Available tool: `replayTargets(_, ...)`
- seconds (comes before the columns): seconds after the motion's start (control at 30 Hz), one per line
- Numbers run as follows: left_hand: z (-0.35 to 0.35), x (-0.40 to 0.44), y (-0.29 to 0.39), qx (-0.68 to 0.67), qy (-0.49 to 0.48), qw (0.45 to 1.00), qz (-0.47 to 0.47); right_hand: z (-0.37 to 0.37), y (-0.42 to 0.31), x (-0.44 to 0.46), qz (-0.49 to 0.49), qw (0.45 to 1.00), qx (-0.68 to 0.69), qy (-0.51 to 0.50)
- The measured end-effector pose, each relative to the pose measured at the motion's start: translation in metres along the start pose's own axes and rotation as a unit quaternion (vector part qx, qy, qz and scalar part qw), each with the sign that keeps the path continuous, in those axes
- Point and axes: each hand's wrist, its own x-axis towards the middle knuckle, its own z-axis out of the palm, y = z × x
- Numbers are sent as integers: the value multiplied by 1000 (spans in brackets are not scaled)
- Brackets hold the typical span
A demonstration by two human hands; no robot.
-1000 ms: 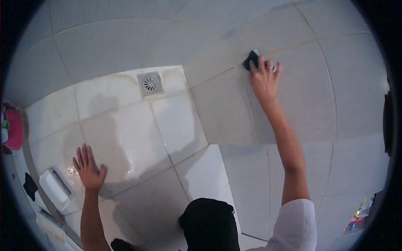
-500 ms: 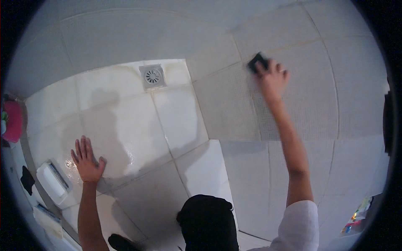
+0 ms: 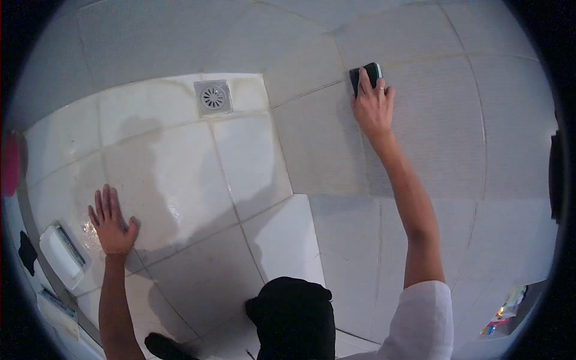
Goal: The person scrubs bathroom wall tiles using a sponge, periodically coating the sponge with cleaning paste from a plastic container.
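Note:
My right hand (image 3: pixel 374 111) reaches out to the grey tiled wall (image 3: pixel 420 120). Its fingers press a dark scrub sponge (image 3: pixel 365 78) with a pale edge flat against the tile, close to a grout line. Palm down with fingers spread, my left hand (image 3: pixel 114 225) lies on the wet white floor tiles (image 3: pixel 174 156). Just left of that hand is a white object with a dark bristle-like strip (image 3: pixel 62 257).
A square metal floor drain (image 3: pixel 212 97) sits near the far wall. Pink plastic (image 3: pixel 10 165) shows at the left edge, with a similar white object (image 3: pixel 58 312) below. Colourful packets (image 3: pixel 504 311) stand at lower right. A black-clad knee (image 3: pixel 294 318) fills the bottom middle.
My right hand and the sponge have moved slightly left and up along the wall tile. The whole view has shifted a little; my left hand stays flat on the floor.

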Motion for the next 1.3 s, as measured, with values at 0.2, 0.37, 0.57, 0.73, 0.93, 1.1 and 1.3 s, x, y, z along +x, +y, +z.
replayTargets(0.2, -2, 1, 1, -7, -15, 1000, -15, -27, 32, -65, 54, 997, -13, -55)
replayTargets(0.37, 2, 2, 1, 9, 2, 1000, 8, -36, 101, 19, 97, 983, -144, 65)
replayTargets(0.57, 2, -2, -2, 1, -2, 1000, 16, 28, -51, -31, -79, 996, -9, -30)
replayTargets(0.73, -1, 0, 0, -11, -7, 1000, 6, 23, -97, -170, -246, 944, 97, -196)
replayTargets(0.93, 0, 1, 0, -5, -19, 1000, 8, 31, -87, -55, -90, 989, 35, -116)
replayTargets(1.1, -5, 1, 2, -17, -33, 999, -1, 29, -121, -144, -173, 964, 48, -194)
replayTargets(1.3, -4, 4, 3, -19, -20, 1000, -7, 47, -142, -65, -110, 979, 14, -168)
